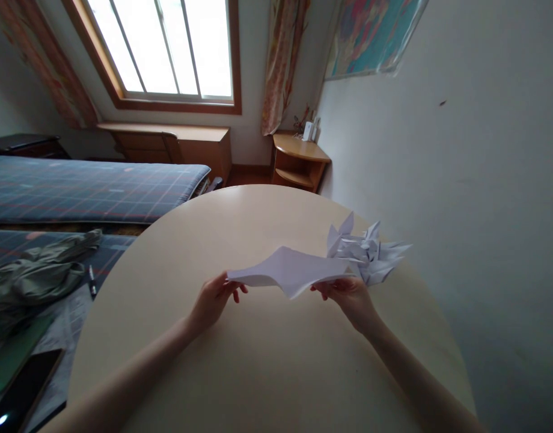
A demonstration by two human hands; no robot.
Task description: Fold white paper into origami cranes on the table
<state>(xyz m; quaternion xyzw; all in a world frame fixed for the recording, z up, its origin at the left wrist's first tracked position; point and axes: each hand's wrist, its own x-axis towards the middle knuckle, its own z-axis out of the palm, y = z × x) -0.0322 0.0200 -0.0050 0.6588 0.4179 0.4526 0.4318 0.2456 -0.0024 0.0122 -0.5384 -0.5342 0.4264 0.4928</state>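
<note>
A white sheet of paper (288,270) is stretched between my two hands over the round table (258,367). Its middle bulges up and comes to points at the top and bottom. My left hand (216,294) pinches the left corner, with some fingers curled beneath. At the opposite corner, my right hand (346,294) grips the paper between thumb and fingers. Just behind my right hand lies a pile of folded white paper pieces (364,249), partly covered by the sheet; I cannot make out their separate shapes.
A wall (493,210) runs close along the table's right side. On the left is a bed (91,189) with crumpled green cloth (42,273), a pen (92,280) and a phone (26,391). A corner shelf (299,147) and a desk (168,131) stand beyond.
</note>
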